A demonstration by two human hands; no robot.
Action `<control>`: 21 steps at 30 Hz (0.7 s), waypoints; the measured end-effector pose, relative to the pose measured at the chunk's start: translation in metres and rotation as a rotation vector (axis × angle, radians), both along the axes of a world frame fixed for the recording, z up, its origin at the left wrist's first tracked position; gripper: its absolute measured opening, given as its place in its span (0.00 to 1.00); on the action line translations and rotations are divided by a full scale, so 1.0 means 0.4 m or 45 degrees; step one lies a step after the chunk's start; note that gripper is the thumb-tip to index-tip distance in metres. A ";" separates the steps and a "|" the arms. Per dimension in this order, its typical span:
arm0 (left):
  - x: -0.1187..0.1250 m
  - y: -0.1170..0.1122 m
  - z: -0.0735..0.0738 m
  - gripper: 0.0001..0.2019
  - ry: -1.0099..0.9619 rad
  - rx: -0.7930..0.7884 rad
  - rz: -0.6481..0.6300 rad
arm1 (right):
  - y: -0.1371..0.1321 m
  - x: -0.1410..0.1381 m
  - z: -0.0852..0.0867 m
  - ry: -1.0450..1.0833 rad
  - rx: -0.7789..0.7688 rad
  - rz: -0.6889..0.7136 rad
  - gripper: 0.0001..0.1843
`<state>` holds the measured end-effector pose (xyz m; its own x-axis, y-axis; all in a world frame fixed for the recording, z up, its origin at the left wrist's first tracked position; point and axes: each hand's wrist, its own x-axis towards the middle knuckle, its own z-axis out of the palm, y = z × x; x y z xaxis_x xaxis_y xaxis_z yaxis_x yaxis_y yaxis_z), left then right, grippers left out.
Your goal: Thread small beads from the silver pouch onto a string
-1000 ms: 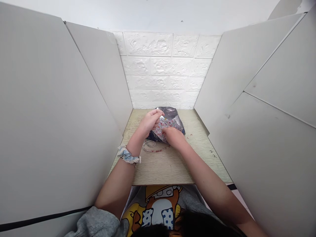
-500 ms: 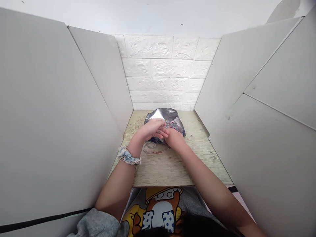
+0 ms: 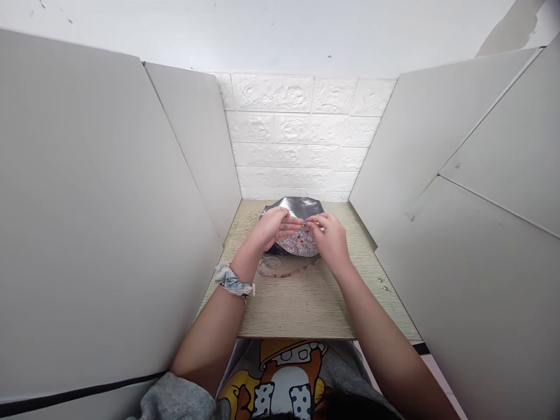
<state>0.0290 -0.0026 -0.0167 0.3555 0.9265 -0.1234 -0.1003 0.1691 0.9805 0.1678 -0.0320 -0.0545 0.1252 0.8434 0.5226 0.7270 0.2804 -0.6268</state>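
Note:
A silver foil bag (image 3: 301,207) lies opened on the table, with many small pink, white and red beads (image 3: 297,244) in it. My left hand (image 3: 275,226) is over the bag's left side, fingers stretched out to the right and palm partly turned up. Close to those fingertips, my right hand (image 3: 329,236) pinches thumb and forefinger together; what is between them is too small to make out. A string of beads (image 3: 284,274) curves along the tabletop in front of the bag, its right end running up beneath my right hand.
Grey panels (image 3: 188,134) (image 3: 394,146) stand close on both sides of the narrow wooden table (image 3: 297,315). A white brick-pattern wall (image 3: 293,125) closes the back. Two small shiny pieces (image 3: 383,284) lie near the table's right edge.
My right hand has drawn back to the right from under the left fingers and turned into a raised pinch. More beads show in the bag. The whole view has shifted slightly.

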 end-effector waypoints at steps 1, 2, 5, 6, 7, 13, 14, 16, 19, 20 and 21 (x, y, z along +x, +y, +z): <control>0.000 0.000 0.001 0.04 -0.035 -0.002 0.021 | -0.001 -0.001 0.002 0.083 0.053 0.057 0.11; 0.000 0.000 0.002 0.04 -0.067 -0.008 0.031 | -0.003 -0.003 0.002 0.137 0.085 0.126 0.10; -0.001 -0.006 0.008 0.04 -0.137 -0.034 0.015 | -0.006 -0.018 -0.003 0.161 0.111 0.312 0.09; -0.001 -0.009 0.011 0.04 -0.151 -0.042 0.011 | -0.007 -0.023 -0.006 0.154 0.117 0.345 0.09; -0.001 -0.012 0.014 0.04 -0.161 -0.048 0.006 | -0.007 -0.028 -0.009 0.152 0.124 0.364 0.09; -0.001 -0.017 0.018 0.05 -0.142 -0.029 -0.033 | -0.005 -0.035 -0.018 0.186 0.132 0.353 0.08; -0.001 -0.016 0.016 0.05 -0.142 -0.022 -0.043 | -0.006 -0.034 -0.018 0.187 0.131 0.350 0.08; -0.001 -0.014 0.012 0.05 -0.157 -0.014 -0.068 | -0.009 -0.034 -0.017 0.191 0.135 0.344 0.08; -0.001 -0.011 0.007 0.05 -0.176 -0.009 -0.082 | -0.013 -0.034 -0.017 0.196 0.153 0.331 0.08; -0.001 -0.010 0.006 0.05 -0.178 -0.007 -0.082 | -0.013 -0.034 -0.017 0.193 0.159 0.329 0.08; -0.002 -0.010 0.006 0.05 -0.181 -0.005 -0.084 | -0.014 -0.034 -0.017 0.189 0.164 0.329 0.08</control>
<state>0.0284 -0.0066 -0.0144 0.4297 0.9002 -0.0714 -0.2264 0.1840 0.9565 0.1541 -0.0375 -0.0613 -0.0011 0.7851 0.6193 0.5246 0.5278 -0.6681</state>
